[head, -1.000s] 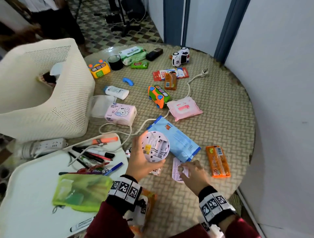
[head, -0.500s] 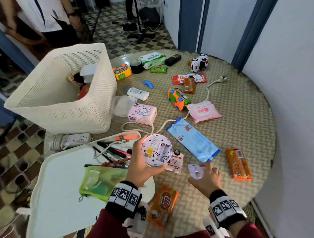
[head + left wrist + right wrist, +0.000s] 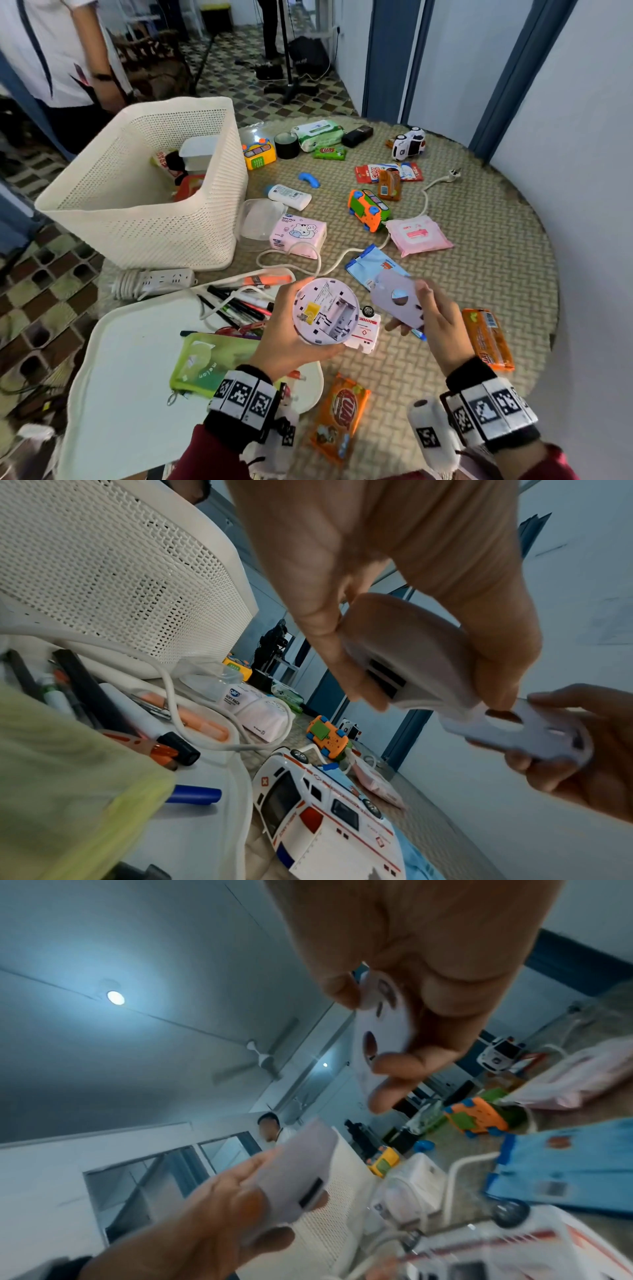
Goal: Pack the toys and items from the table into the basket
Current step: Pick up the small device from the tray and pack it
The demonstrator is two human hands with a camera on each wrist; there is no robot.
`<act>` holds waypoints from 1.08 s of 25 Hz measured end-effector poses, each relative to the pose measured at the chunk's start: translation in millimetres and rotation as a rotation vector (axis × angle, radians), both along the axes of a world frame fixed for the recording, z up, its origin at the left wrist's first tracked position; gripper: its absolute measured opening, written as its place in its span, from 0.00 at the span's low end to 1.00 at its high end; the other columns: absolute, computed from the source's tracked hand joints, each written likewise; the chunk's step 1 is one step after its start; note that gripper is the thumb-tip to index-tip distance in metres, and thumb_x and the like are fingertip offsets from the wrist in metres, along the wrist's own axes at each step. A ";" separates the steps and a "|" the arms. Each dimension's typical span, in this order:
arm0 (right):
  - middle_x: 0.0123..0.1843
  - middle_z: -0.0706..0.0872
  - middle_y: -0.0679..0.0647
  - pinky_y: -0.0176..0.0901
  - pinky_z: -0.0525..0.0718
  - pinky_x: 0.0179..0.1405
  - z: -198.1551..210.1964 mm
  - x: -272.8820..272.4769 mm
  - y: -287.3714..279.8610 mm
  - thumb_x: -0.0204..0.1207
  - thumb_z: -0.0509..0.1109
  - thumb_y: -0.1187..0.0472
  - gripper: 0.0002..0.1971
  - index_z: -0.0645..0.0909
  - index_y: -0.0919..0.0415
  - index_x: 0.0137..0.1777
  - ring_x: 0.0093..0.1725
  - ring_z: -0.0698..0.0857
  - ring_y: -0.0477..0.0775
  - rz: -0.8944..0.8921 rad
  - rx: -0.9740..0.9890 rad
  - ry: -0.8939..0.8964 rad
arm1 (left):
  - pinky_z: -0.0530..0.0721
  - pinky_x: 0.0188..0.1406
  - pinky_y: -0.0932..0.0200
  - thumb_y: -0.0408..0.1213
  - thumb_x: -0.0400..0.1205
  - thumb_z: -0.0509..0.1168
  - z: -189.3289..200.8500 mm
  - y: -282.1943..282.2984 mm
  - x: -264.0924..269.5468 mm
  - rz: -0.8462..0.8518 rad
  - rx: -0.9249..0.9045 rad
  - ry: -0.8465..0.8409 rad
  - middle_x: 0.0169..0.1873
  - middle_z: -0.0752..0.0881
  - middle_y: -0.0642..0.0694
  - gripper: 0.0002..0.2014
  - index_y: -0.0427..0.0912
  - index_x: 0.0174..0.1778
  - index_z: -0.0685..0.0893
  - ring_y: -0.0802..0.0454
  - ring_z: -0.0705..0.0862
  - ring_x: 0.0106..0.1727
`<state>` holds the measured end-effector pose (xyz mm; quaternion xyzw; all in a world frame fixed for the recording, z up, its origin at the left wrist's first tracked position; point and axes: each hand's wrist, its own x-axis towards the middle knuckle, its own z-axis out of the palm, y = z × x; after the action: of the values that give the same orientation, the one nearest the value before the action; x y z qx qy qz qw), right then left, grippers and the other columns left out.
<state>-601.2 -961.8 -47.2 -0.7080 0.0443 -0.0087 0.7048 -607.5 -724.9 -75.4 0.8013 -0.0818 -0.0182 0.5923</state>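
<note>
I've got the round lilac gadget [image 3: 323, 311] cupped underside-up in my left hand [image 3: 291, 337], low centre of frame, while my right-hand fingers [image 3: 432, 308] pinch its loose cover [image 3: 399, 299] beside it, likely to refit before the basket [image 3: 144, 185], upper left.

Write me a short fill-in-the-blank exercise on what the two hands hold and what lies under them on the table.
1. The left hand grips a round ____ device.
2. The right hand holds a flat cover with a ____ through its middle.
3. Between and below the hands lies a white toy ____ on the woven table.
4. The cream basket stands on the person's ____ side.

Missing words: lilac; hole; ambulance; left
</note>
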 end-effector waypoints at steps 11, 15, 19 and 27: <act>0.52 0.89 0.62 0.54 0.88 0.49 2.0 14.0 16.0 0.79 0.69 0.58 0.12 0.80 0.58 0.61 0.52 0.88 0.55 -0.040 0.023 -0.016 | 0.79 0.58 0.68 0.25 0.58 0.84 18.6 -13.2 -2.8 -0.045 -0.203 0.072 0.65 0.80 0.52 0.46 0.48 0.70 0.69 0.62 0.79 0.66; 0.50 0.89 0.64 0.65 0.89 0.43 4.9 12.2 17.0 0.80 0.68 0.56 0.14 0.80 0.65 0.60 0.53 0.88 0.66 -0.070 0.101 0.046 | 0.80 0.64 0.61 0.37 0.57 0.85 19.6 -19.1 -1.4 -0.074 -0.218 0.118 0.67 0.80 0.54 0.50 0.53 0.74 0.68 0.58 0.78 0.70; 0.46 0.88 0.62 0.56 0.89 0.27 14.1 10.9 10.6 0.81 0.63 0.62 0.13 0.77 0.69 0.60 0.40 0.90 0.63 -0.092 0.196 0.089 | 0.80 0.65 0.56 0.34 0.62 0.83 19.4 -18.2 -1.2 -0.157 -0.248 0.197 0.71 0.77 0.49 0.51 0.52 0.79 0.63 0.53 0.77 0.72; 0.35 0.87 0.52 0.42 0.85 0.29 20.2 12.3 7.1 0.82 0.63 0.60 0.08 0.80 0.60 0.43 0.36 0.85 0.52 -0.171 0.226 0.077 | 0.84 0.61 0.51 0.29 0.59 0.85 33.3 -30.4 7.2 -0.150 -0.224 0.122 0.66 0.81 0.53 0.48 0.50 0.74 0.70 0.53 0.81 0.67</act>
<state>-589.0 -954.7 -26.9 -0.6178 0.1321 -0.0365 0.7743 -600.3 -755.3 -42.1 0.7193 -0.1069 -0.1018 0.6788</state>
